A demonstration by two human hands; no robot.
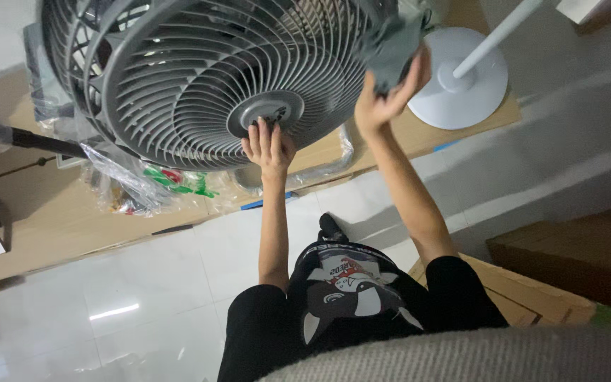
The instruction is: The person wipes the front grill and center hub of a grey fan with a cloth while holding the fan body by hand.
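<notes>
A large grey fan grille (199,78) with curved ribs and a round centre hub fills the upper left. My left hand (266,145) presses its fingertips against the hub from below, fingers together and flat. My right hand (387,95) is closed on a grey-green cloth (390,46) held against the grille's right rim. Both forearms reach up from my black-sleeved body at the bottom.
A white round fan base (464,92) with a white pole stands at upper right on brown cardboard (44,219). Clear plastic bags (136,180) with coloured contents lie below the grille. A brown box (574,247) sits at right. White glossy floor tiles (129,297) spread below.
</notes>
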